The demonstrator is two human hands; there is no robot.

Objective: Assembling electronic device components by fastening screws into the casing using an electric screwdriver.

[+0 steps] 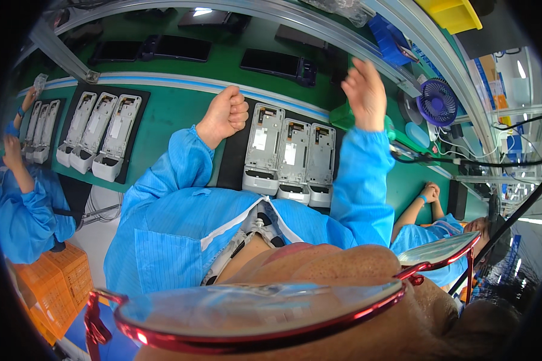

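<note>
My left hand [224,116] is curled into a fist above the green bench, beside a black mat [232,159]. Nothing sticks out of it. On the mat lie three long, opened grey device housings with white lower ends: the left one [263,141], the middle one [294,157] and the right one [321,159]. My right hand [365,93] is raised past the right housing, near the metal rail, slightly blurred. Its fingers are apart and I see nothing in them. Neither hand touches a housing.
Dark handheld devices [176,48] lie beyond the rail. A second mat [132,147] with three housings is at left, near a co-worker's hand [12,153]. A purple fan [436,102], cables and a blue bin [388,42] stand right. Another person's clasped hands [429,192] rest at right.
</note>
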